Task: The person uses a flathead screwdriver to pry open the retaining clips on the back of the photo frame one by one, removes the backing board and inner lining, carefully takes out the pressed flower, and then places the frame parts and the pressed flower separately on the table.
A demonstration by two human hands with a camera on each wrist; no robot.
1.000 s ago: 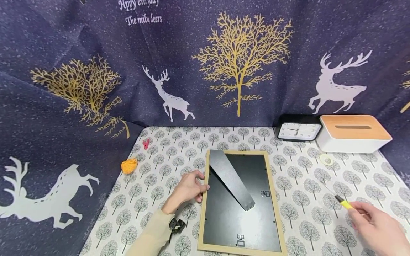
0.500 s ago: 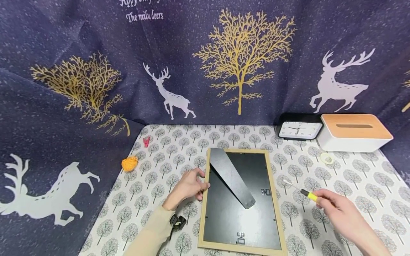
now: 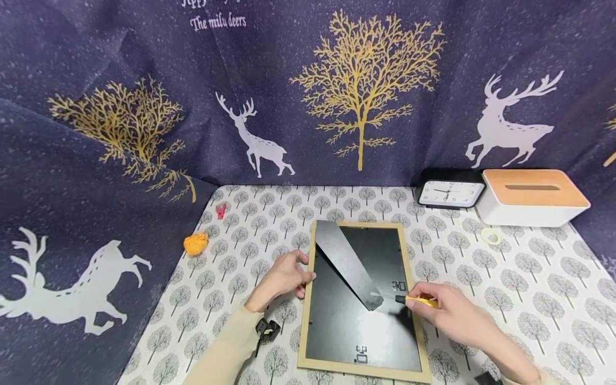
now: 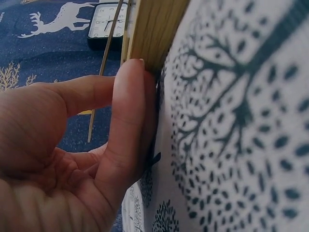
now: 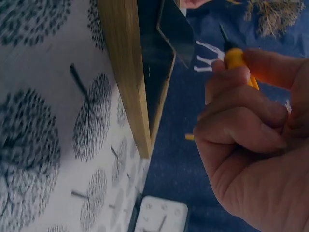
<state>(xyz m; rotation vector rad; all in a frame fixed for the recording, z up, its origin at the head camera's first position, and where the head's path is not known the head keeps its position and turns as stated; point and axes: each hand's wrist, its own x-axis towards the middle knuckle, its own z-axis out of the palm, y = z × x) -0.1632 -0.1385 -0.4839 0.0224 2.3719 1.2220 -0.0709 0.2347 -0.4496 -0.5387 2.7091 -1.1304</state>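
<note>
A picture frame (image 3: 406, 251) with a pale wooden border lies face down, its black backing (image 3: 337, 331) upward. The grey stand (image 3: 344, 259) slants across the backing from the upper left corner. My left hand (image 3: 284, 275) grips the left border, thumb over the edge and fingers along the side; in the left wrist view, fingers meet the wood (image 4: 157, 31). In my right hand (image 3: 449, 310) is a yellow-and-black screwdriver (image 3: 402, 299), pinched by the handle. Its thin shaft points left over the backing, the tip near the stand's lower end; contact cannot be told.
At the back right stand a black clock (image 3: 449, 193) and a white tissue box (image 3: 529, 214) with a wooden lid. A small pale ring (image 3: 491, 230) lies before them. An orange yarn bundle (image 3: 195, 244) and a red clip (image 3: 220, 210) lie at left.
My right hand has carried the screwdriver leftward from the right side of the table to above the frame. My left hand stays at the frame's left border.
</note>
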